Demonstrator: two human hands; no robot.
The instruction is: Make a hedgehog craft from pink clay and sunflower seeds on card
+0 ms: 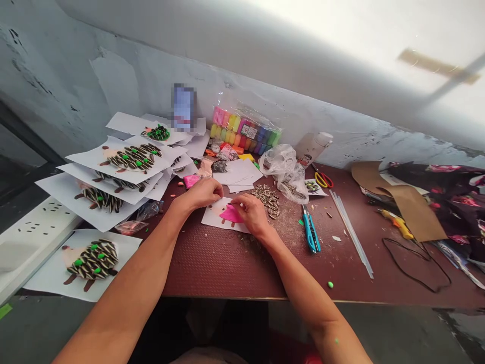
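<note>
A small white card [210, 218] lies in front of me, bearing a hedgehog shape with a pale face, brown feet and a bright pink clay body [229, 215]. My right hand [252, 215] is over the pink clay, its fingers pinched together; anything between them is too small to make out. Beside the card's upper left edge, my left hand [204, 193] has its fingers curled together, and what they may hold is hidden. A pile of striped sunflower seeds [267, 199] lies just right of the card.
Finished-looking seed hedgehog sheets [131, 159] are stacked at left, near a power strip [32, 237]. Packaged coloured clay [246, 129] leans on the wall. Rightward lie a blue utility knife [310, 232], scissors [324, 179], glue sticks [352, 235] and a glue gun [399, 225] with its cord.
</note>
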